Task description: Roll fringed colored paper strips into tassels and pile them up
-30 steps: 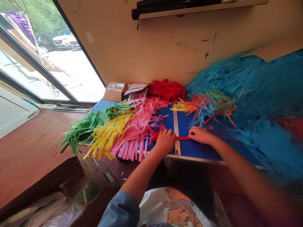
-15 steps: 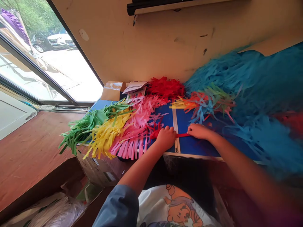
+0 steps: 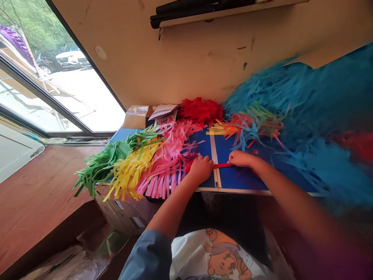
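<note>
A narrow red strip (image 3: pixel 222 165) runs taut between my two hands, just above the blue table. My left hand (image 3: pixel 202 169) is closed around its left end, where red tassel fringe (image 3: pixel 190 160) sticks out beyond the fingers. The strip's right end is pinched in my right hand (image 3: pixel 240 158). Close to my left hand lie pink tassels (image 3: pixel 166 163), with yellow tassels (image 3: pixel 129 167) and green tassels (image 3: pixel 112 155) further left. Behind my right hand sits a multicoloured tassel bunch (image 3: pixel 253 122).
The blue tabletop (image 3: pixel 233 182) has a pale seam across it. A red fringe pile (image 3: pixel 202 111) and a brown envelope (image 3: pixel 137 116) lie at the back. A large blue fringe heap (image 3: pixel 314 101) fills the right. An open cardboard box (image 3: pixel 67 233) stands at lower left.
The view has tilted and shifted slightly. Both hands keep their grip on the red strip, and their position on the table is nearly the same.
</note>
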Action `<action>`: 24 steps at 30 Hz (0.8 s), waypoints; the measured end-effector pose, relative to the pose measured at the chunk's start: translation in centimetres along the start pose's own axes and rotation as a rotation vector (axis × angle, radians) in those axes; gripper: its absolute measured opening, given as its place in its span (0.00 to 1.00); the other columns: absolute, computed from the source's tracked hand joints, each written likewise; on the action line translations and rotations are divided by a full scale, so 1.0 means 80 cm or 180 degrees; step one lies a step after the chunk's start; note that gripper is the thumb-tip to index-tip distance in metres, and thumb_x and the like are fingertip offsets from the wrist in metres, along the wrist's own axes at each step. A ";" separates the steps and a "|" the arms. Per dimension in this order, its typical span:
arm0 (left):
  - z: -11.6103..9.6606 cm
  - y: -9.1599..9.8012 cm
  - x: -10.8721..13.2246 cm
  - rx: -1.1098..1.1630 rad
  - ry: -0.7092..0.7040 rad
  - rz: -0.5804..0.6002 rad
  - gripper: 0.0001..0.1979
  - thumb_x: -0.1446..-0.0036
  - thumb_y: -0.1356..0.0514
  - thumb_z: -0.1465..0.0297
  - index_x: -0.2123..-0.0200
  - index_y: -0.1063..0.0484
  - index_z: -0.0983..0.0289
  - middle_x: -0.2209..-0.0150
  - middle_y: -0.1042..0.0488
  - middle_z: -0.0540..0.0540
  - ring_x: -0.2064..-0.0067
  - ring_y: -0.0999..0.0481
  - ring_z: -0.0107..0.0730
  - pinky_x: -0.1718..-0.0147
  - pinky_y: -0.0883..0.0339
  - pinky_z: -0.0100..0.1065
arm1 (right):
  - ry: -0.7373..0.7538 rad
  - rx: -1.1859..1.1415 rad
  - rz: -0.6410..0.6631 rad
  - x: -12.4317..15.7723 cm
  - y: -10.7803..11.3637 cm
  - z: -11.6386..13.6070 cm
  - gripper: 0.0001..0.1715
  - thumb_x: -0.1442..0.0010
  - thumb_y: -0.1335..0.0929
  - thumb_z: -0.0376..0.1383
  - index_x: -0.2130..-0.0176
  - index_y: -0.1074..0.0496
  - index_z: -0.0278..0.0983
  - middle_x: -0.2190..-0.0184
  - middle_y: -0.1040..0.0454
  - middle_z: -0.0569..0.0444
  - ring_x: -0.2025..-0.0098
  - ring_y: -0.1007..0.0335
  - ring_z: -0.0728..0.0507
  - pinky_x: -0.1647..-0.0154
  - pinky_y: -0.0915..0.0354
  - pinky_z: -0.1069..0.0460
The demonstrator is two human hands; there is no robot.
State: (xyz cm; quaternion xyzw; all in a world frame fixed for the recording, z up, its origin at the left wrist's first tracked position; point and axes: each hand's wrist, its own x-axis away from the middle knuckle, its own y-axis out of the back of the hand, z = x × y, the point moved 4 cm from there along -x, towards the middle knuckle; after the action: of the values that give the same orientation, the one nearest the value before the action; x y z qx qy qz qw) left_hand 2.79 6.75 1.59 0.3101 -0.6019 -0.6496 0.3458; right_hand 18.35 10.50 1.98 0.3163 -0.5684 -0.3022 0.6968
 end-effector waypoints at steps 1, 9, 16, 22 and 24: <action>0.000 -0.001 -0.001 0.0006 -0.0004 0.0020 0.14 0.37 0.55 0.71 0.60 0.31 0.66 0.60 0.32 0.60 0.58 0.32 0.42 0.62 0.38 0.40 | -0.0003 -0.0003 0.0018 -0.001 0.000 0.000 0.17 0.40 0.36 0.42 0.56 0.32 0.33 0.58 0.30 0.52 0.60 0.32 0.46 0.61 0.33 0.47; -0.002 -0.001 -0.004 -0.0064 0.0015 0.0016 0.14 0.37 0.55 0.72 0.60 0.30 0.68 0.60 0.31 0.62 0.56 0.33 0.45 0.60 0.40 0.43 | -0.0061 -0.0014 0.0081 -0.014 0.005 0.004 0.18 0.40 0.36 0.42 0.55 0.33 0.34 0.56 0.31 0.50 0.58 0.32 0.45 0.59 0.33 0.46; 0.007 0.000 -0.005 -0.0094 0.0017 -0.0034 0.14 0.36 0.55 0.69 0.62 0.30 0.67 0.61 0.30 0.60 0.58 0.32 0.41 0.60 0.40 0.41 | 0.0204 -0.0134 -0.0245 -0.011 -0.001 -0.006 0.17 0.40 0.37 0.44 0.58 0.32 0.33 0.62 0.29 0.53 0.63 0.32 0.47 0.62 0.33 0.48; 0.003 0.021 0.011 -0.0171 -0.0004 -0.0272 0.18 0.38 0.52 0.59 0.62 0.31 0.65 0.61 0.30 0.58 0.56 0.33 0.44 0.57 0.41 0.43 | 0.0711 -0.0112 -0.1098 0.022 -0.003 -0.014 0.10 0.43 0.37 0.39 0.67 0.28 0.37 0.67 0.27 0.54 0.63 0.34 0.46 0.58 0.40 0.49; -0.005 0.027 0.015 -0.0196 -0.0089 -0.0344 0.16 0.39 0.50 0.58 0.61 0.31 0.65 0.60 0.31 0.58 0.56 0.34 0.44 0.54 0.43 0.44 | 0.0781 0.0044 -0.1574 0.037 -0.011 -0.015 0.10 0.43 0.38 0.37 0.69 0.27 0.39 0.64 0.27 0.54 0.58 0.36 0.43 0.50 0.48 0.44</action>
State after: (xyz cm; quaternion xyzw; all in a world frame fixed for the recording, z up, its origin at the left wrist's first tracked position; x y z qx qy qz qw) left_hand 2.60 5.43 3.69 0.3222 -0.5687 -0.6898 0.3113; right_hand 19.98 7.75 2.92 0.4844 -0.3874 -0.4187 0.6633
